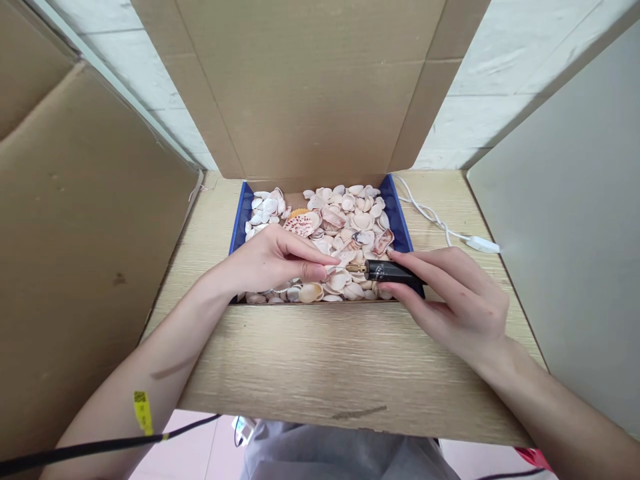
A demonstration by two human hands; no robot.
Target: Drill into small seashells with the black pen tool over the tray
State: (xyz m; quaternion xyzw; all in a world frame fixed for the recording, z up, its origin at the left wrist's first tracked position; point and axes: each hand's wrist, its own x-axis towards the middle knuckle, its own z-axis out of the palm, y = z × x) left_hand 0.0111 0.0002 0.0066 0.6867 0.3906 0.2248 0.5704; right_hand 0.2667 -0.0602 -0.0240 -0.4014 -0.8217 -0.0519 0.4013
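Low over a box of seashells, my right hand grips a black mini drill between thumb and fingers. Its brass-coloured chuck and thin bit point left. Opposite the bit, my left hand pinches a small pale seashell, mostly covered by the fingertips. The bit reaches up to this shell; whether it has entered it I cannot tell. Beneath both hands, the blue-sided cardboard box holds many loose white, cream and pinkish shells. A red-speckled shell lies left of the middle.
The box's raised lid leans at the back. Cardboard stands along the left and a grey panel along the right. A white cable with an inline switch lies right of the box. A black cable crosses the lower left.
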